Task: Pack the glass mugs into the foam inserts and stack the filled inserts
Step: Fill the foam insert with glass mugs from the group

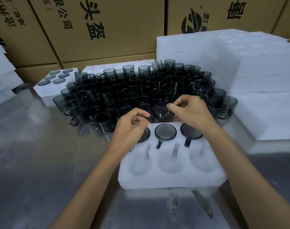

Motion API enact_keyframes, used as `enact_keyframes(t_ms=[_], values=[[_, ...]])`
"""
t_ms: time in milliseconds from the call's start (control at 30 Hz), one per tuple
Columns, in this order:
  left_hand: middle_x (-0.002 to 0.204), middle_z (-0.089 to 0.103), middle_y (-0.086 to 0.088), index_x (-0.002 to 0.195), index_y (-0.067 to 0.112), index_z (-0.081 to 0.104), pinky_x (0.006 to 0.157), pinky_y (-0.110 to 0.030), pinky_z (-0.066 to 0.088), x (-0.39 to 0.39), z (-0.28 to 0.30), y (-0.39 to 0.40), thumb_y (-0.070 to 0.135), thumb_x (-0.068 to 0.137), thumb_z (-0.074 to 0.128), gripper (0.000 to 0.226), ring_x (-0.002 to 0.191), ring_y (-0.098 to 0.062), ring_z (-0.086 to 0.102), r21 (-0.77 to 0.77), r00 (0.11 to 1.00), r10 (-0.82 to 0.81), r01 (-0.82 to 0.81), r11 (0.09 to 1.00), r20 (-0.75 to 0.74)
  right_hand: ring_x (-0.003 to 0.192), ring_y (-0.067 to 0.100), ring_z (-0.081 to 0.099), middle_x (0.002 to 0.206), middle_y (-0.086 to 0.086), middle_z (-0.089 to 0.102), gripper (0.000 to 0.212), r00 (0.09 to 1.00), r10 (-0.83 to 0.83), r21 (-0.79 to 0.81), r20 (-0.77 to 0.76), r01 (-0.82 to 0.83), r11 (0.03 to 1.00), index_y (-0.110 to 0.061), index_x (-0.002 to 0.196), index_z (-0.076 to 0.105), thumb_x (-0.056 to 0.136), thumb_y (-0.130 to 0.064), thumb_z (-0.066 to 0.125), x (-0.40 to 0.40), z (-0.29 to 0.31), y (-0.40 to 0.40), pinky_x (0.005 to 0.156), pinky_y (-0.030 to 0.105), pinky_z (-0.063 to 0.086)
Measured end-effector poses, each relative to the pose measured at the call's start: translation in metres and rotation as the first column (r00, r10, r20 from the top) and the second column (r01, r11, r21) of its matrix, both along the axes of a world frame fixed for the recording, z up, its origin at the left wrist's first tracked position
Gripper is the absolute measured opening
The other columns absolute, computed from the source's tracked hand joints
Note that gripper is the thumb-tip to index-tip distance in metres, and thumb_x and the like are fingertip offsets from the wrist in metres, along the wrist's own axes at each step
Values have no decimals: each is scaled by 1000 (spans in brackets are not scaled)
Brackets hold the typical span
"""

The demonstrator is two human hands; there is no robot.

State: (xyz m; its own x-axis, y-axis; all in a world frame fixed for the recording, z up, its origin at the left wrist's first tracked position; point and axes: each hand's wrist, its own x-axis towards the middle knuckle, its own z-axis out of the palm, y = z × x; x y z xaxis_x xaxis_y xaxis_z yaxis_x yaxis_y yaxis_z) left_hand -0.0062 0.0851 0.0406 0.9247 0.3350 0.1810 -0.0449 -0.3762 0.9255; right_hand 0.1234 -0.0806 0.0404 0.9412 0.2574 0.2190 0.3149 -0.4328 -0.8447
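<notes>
Both hands hover at the far edge of a white foam insert [172,176]: left hand [131,128] and right hand [192,111] each pinch a clear, barely visible wrap around a glass mug [160,111]. Three mugs fill the far row; three near pockets wait. Best lowered upright, handle toward its slot.

The left hand [130,128] covers most of the leftmost filled pocket of the foam insert [172,177], so only a sliver of that mug's rim [146,135] shows. Just beyond the fingers [171,107], the thin clear thing both hands pinch is too faint to name. The right hand [193,111] hides the far part of the rightmost mug [191,133]. The far mugs [141,90] blur into one dark mass. The cardboard boxes [108,27] are cut off by the top edge.
</notes>
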Motion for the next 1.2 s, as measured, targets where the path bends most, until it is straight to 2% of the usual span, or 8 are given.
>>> enact_keyframes(t_ms=[200,300,500,633,967,1033,1100,1200], values=[[81,72,-2,87,26,71,69,-14,49,19,-1,2,1,85,52,31,76,-9,64,-40,995,89,-88,995,45,60,16,73,67,-3,73,26,998,23,328,-57,-3,945,-2,78,65,84,-27,71,3,13,28,58,23,58],[82,70,-3,87,27,72,73,-19,50,21,-2,5,0,84,58,31,77,-15,62,20,997,77,-77,997,22,64,19,74,70,-3,71,28,998,33,408,-48,-11,913,2,81,65,86,-24,71,12,20,35,64,33,63],[103,67,12,96,43,69,93,-37,52,15,4,19,16,76,58,35,110,-12,58,193,958,-185,228,954,-220,65,19,74,75,2,71,30,997,13,431,-71,19,902,4,84,67,85,-26,72,21,18,22,72,43,63],[92,72,17,84,33,75,84,-34,57,17,-1,22,-5,85,60,41,92,-4,69,197,984,-80,110,974,-156,67,18,75,77,0,73,32,996,2,434,-93,39,900,2,85,67,85,-29,72,20,22,8,74,39,63],[87,72,18,87,34,75,63,-8,49,28,-2,25,-3,86,62,39,84,8,64,224,988,121,-97,970,-92,71,20,76,79,2,76,35,981,91,385,-171,-18,923,-3,76,63,83,-33,78,-27,36,-12,79,35,61],[90,70,19,92,31,75,72,-8,51,26,0,22,-1,87,61,36,88,5,63,309,988,132,-103,946,-76,72,20,76,78,0,77,31,970,125,394,-207,-34,919,-8,72,61,85,-31,76,-40,34,-11,79,33,62],[99,63,22,105,23,73,87,-2,40,23,9,19,-2,86,61,34,103,0,56,424,995,97,-101,900,30,74,21,76,81,-4,77,28,956,168,421,-240,-54,906,-9,71,60,87,-28,75,-50,31,-8,76,29,62],[114,62,24,124,27,64,94,-1,34,12,21,17,-1,82,64,51,113,4,54,404,984,-72,-1,915,165,77,22,76,84,-4,76,24,942,220,477,-252,-77,876,-7,72,62,88,-21,74,-58,29,-4,77,29,61]])
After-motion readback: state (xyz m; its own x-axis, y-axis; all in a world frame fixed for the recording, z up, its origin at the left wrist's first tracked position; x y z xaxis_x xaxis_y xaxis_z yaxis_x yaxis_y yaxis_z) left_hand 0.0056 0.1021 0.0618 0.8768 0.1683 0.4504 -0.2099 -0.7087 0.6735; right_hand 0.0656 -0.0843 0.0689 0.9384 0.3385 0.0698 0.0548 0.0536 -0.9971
